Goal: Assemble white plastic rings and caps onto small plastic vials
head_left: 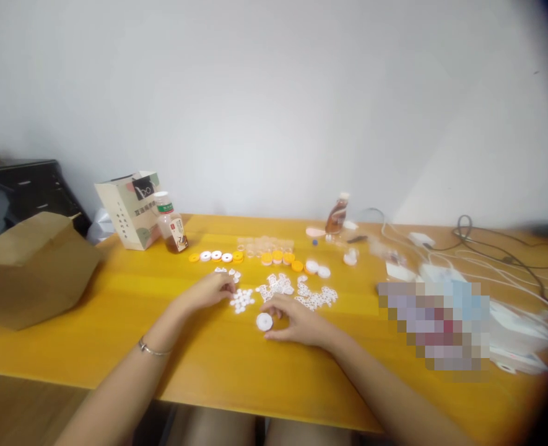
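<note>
My right hand (296, 319) grips a white round disc-shaped part (264, 322) between thumb and fingers, close above the table. At the left edge of a pile of small white round pieces (243, 301) is my left hand (213, 290), its fingers curled together and pointing down. Whatever may be between those fingertips is hidden. Beyond the hands lie a heap of white openwork pieces (276, 286) and a second, similar heap (320, 298). A few more small white parts (231, 274) sit just past my left hand.
Yellow and white round parts stand in a left row (217, 255) and a right row (277, 257), with clear rings (259, 248) behind. Around them are a bottle (174, 229), a printed paper bag (132, 214), a brown bag (32, 272), a tilted bottle (337, 215) and cables (501, 260).
</note>
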Demonstrator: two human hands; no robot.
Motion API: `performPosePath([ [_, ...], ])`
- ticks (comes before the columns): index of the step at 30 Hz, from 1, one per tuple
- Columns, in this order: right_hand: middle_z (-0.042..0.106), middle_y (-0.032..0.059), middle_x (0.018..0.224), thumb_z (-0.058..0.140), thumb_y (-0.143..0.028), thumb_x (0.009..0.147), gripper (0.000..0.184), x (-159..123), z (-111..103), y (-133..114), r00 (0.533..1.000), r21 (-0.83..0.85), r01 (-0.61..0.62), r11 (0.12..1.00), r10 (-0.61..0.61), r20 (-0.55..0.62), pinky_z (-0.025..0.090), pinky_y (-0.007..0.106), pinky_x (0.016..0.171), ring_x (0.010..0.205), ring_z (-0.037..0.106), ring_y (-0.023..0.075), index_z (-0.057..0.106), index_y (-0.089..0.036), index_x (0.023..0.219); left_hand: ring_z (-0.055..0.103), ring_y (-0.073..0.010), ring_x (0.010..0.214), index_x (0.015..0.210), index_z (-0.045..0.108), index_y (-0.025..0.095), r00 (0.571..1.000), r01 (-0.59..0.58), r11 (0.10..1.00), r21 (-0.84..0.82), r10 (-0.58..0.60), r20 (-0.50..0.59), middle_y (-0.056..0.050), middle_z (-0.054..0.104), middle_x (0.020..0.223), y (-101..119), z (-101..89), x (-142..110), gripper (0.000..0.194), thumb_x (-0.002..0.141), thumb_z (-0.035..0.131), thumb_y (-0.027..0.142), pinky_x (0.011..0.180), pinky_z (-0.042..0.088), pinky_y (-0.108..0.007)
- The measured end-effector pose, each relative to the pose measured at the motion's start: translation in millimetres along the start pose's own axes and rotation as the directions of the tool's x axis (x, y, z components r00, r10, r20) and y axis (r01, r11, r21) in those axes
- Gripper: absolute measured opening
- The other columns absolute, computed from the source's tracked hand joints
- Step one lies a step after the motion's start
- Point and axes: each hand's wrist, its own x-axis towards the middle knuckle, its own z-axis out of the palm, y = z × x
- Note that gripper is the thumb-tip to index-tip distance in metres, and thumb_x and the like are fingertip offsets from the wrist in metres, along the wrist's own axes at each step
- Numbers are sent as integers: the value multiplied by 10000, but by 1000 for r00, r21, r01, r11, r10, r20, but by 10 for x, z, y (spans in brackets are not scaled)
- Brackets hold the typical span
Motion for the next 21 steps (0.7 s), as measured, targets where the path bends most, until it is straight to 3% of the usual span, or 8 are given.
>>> performPosePath([
  [7, 488, 3, 804, 635, -297, 676, 250, 8, 25, 29, 1000, 8, -10, 1000, 10, 4, 387, 247, 680, 738, 462, 129, 547, -212, 894, 556, -152, 737, 768, 607, 167, 1000, 13, 1000, 16, -13, -1, -33, 633, 801, 25, -70, -14, 137, 698, 496, 207, 695, 397, -239],
  [12, 499, 3, 805, 620, -266, 685, 222, 4, 33, 43, 1000, 15, -24, 1000, 24, 4, 387, 242, 673, 734, 464, 127, 548, -214, 889, 547, -176, 706, 723, 608, 154, 971, 215, 970, 113, -201, -127, -52, 632, 745, -107, -211, -72, 137, 669, 488, 191, 653, 386, -260],
  [15, 505, 4, 806, 609, -255, 692, 205, 2, 31, 43, 999, 15, -36, 999, 36, 1, 389, 242, 668, 734, 468, 127, 550, -216, 884, 545, -174, 672, 696, 609, 157, 955, 293, 945, 143, -282, -96, -46, 631, 708, -171, -236, -102, 126, 643, 501, 194, 605, 371, -250],
  [21, 502, 1, 786, 596, -255, 698, 187, 9, 29, 51, 999, 12, -47, 999, 47, -2, 390, 239, 650, 709, 470, 122, 556, -212, 875, 546, -175, 660, 693, 601, 159, 959, 277, 952, 132, -265, -101, -46, 628, 702, -149, -209, -107, 141, 665, 505, 259, 587, 365, -247],
])
